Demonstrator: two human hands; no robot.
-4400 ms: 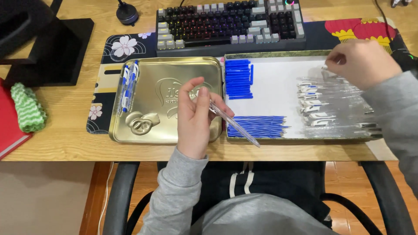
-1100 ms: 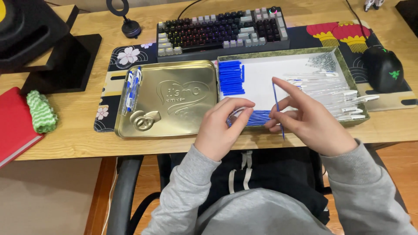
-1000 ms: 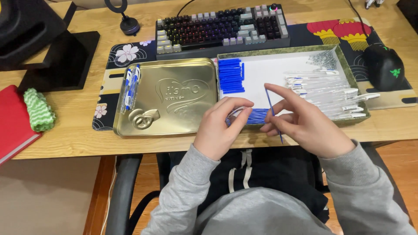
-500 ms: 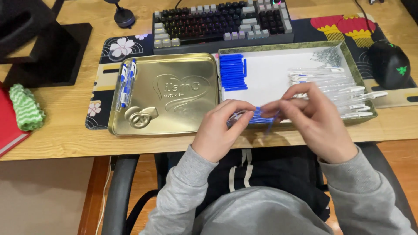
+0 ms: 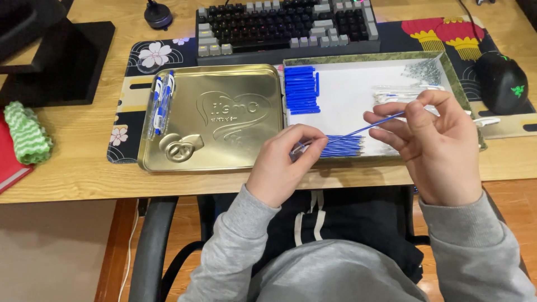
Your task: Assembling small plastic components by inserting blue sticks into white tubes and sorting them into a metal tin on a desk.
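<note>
The step in hand looks like putting a pen together: a thin blue refill (image 5: 372,127) is being fed into a clear barrel. The right hand (image 5: 433,148) pinches the far end of the refill between thumb and fingers, and the refill slants down to the left toward the left hand (image 5: 288,165). The left hand is closed in a pinch on a small clear piece at the near end of the refill; it seems to be the barrel, but most of it is hidden by the fingers. Both hands hover over the near edge of the open box (image 5: 358,59), just above a pile of blue refills (image 5: 341,146). A stack of blue caps (image 5: 301,89) lies in the far left corner of the box, and clear barrels (image 5: 400,92) lie on its right side. Left of the box is a gold lid (image 5: 224,120) with some finished pens (image 5: 161,100) on its left edge. In my judgement, the next move calls for keeping refill and barrel in one line and pushing gently, because the thin refill could bend.
</note>
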